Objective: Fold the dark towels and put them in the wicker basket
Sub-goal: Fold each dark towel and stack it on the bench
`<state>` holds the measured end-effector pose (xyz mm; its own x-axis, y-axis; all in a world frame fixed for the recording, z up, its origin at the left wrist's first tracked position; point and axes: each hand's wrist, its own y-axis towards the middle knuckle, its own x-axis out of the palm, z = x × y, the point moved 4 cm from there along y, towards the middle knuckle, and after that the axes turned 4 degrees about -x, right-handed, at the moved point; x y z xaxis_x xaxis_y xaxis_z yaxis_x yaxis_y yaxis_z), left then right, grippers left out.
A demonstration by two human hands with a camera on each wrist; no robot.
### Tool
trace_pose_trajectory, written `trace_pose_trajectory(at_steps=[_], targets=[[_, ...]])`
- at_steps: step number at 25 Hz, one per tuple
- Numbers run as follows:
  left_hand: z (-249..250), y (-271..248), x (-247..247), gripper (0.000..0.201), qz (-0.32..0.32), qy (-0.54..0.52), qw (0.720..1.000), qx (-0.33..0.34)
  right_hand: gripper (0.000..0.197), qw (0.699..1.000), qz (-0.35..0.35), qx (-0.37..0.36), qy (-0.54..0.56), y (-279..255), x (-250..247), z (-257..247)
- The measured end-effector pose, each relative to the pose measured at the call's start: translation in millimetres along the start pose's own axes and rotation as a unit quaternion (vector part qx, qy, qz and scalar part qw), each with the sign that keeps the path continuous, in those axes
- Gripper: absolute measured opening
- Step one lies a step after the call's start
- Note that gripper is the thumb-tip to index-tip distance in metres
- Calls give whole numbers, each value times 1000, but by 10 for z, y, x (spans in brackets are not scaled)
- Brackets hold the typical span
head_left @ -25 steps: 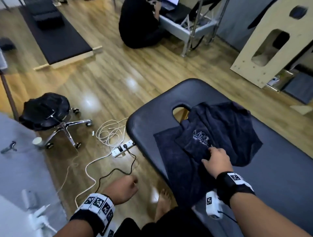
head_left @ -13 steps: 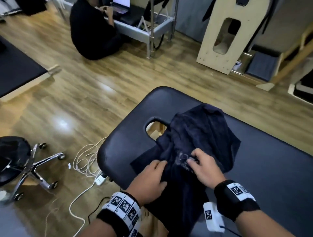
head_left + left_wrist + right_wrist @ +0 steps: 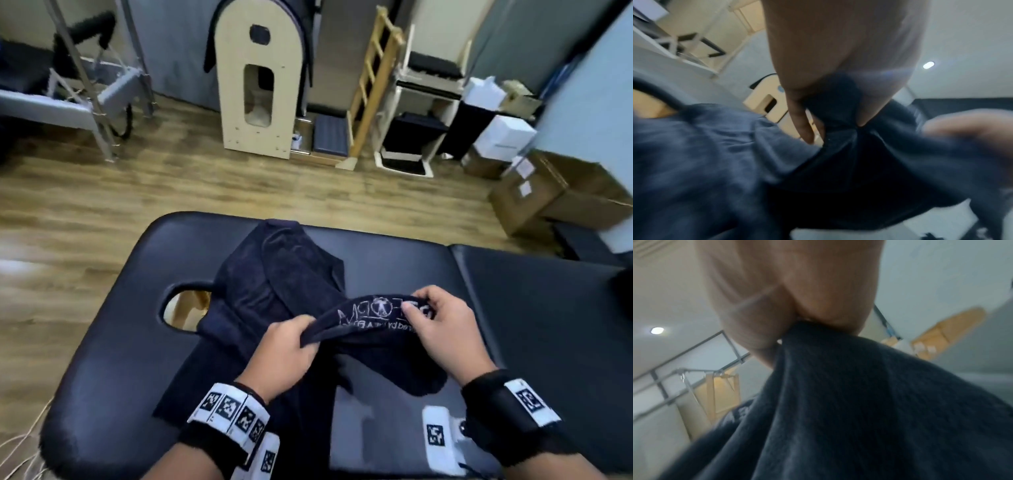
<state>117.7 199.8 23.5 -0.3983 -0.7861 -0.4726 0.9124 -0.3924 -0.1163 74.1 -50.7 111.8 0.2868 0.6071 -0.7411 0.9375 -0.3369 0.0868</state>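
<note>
While the heap of dark towels [image 3: 274, 284] lay on the padded black table [image 3: 534, 308], beside its face opening [image 3: 183, 308], both hands had one towel [image 3: 370, 322] raised by its logo-printed edge. The left hand [image 3: 284, 356] gripped that edge with curled fingers [image 3: 801, 123], thumb on the other side of the cloth; the right hand [image 3: 442, 335] pinched the same edge further along, the fabric bunched between thumb and fingers [image 3: 756, 331]. The rest of the towel hung slack toward the table, partly over the heap. The step in hand appeared to be the taking-up and spreading of one towel before any fold; no folded towel was visible. The next move probably called for drawing the hands apart along the edge until it ran taut, lifting the cloth free of the heap, then laying it flat. The wicker basket was not in view in any camera.
</note>
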Motion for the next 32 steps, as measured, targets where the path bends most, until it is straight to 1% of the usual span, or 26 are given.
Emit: trace_pose_trajectory(at_steps=[1, 2, 3, 4, 5, 6, 7, 8, 9, 11, 13, 14, 15, 16, 18, 21, 22, 23, 25, 26, 27, 28, 29, 32], targets=[[183, 46, 41, 20, -21, -27, 999, 26, 12, 997, -1, 1, -79, -39, -80, 64], [346, 85, 73, 22, -37, -37, 998, 45, 25, 991, -25, -33, -130, -87, -80, 53], [497, 108, 146, 24, -52, -37, 996, 59, 39, 984, -68, -85, -139, -187, -47, 3], [629, 133, 216, 24, -59, -38, 995, 65, 51, 977, -124, -128, -120, -298, 20, -77], [717, 155, 295, 25, -58, -43, 995, 63, 64, 969, -176, -148, -86, -419, 95, -151], [808, 170, 367, 27, -56, -50, 996, 53, 76, 967, -204, -141, -60, -500, 149, -154], [886, 186, 444, 30, -57, -57, 996, 46, 84, 972, -197, -120, -41, -529, 175, -97], [981, 184, 517, 34, -67, -59, 995, 45, 86, 982, -166, -90, -27, -535, 175, -3], [1076, 184, 592, 38, -79, -55, 994, 53, 84, 989, -131, -64, -11, -525, 145, 114], [1248, 183, 676, 37, -88, -18, 993, 82, 71, 995, -75, -27, 55, -491, 60, 310], [1456, 234, 776, 32, -46, 40, 991, 115, 63, 992, -29, 7, 126, -436, -143, 568], [1568, 264, 841, 31, -22, 76, 989, 126, 61, 989, -7, 12, 148, -392, -282, 697], [1702, 293, 936, 30, -11, 119, 983, 139, 59, 986, 13, 11, 166, -342, -449, 823], [1851, 323, 1070, 30, -13, 165, 975, 150, 57, 982, 28, 12, 185, -279, -634, 976], [2183, 401, 1392, 34, -45, 233, 956, 174, 49, 974, 38, 18, 224, -131, -1037, 1313], [2601, 549, 1863, 53, -101, 269, 932, 223, 17, 978, 8, -27, 209, 107, -1589, 1699], [2727, 627, 2036, 53, -105, 281, 925, 232, 10, 980, 5, -43, 196, 178, -1772, 1829], [2833, 685, 2205, 47, -103, 297, 919, 237, 8, 981, 4, -55, 185, 231, -1931, 1927], [3013, 747, 2493, 23, -76, 330, 908, 246, 11, 985, -11, -83, 154, 309, -2159, 2097], [3081, 774, 2593, 11, -56, 338, 906, 249, 10, 987, -25, -96, 128, 334, -2232, 2158], [3126, 792, 2649, 5, -40, 332, 909, 247, 8, 988, -37, -101, 107, 346, -2277, 2195], [3194, 809, 2706, 7, -23, 321, 916, 238, 4, 989, -42, -103, 96, 349, -2340, 2243], [3241, 834, 2744, 11, -10, 309, 923, 229, 7, 989, -44, -106, 98, 341, -2384, 2281], [3316, 931, 2857, 19, -1, 305, 932, 196, 43, 982, -66, -141, 105, 295, -2411, 2273]])
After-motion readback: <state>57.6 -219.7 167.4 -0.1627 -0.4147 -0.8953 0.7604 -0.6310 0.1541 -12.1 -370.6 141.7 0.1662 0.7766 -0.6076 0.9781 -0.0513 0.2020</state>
